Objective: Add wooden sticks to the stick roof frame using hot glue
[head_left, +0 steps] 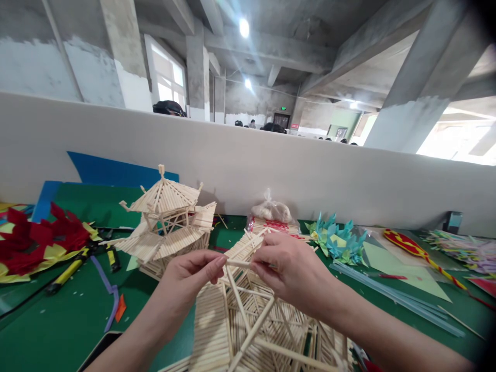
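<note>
Between my hands runs a short pale wooden stick (pixel 239 264), roughly level. My left hand (pixel 189 276) pinches its left end between thumb and fingertips. The fingers of my right hand (pixel 289 263) are closed on its right end. Just below is an open framework of wooden sticks (pixel 211 325), with slatted sloping panels and crossing beams. My right forearm covers part of its right side. Whether the held stick touches the framework I cannot tell.
A finished-looking stick pavilion (pixel 165 199) stands left, behind my left hand. Bagged pale material (pixel 271 211) lies at the back. Teal paper flowers (pixel 337 237) and clear glue sticks (pixel 399 297) are right; red paper petals (pixel 58 232) and a yellow-black tool (pixel 67 271) left. A white partition (pixel 341 175) closes the back.
</note>
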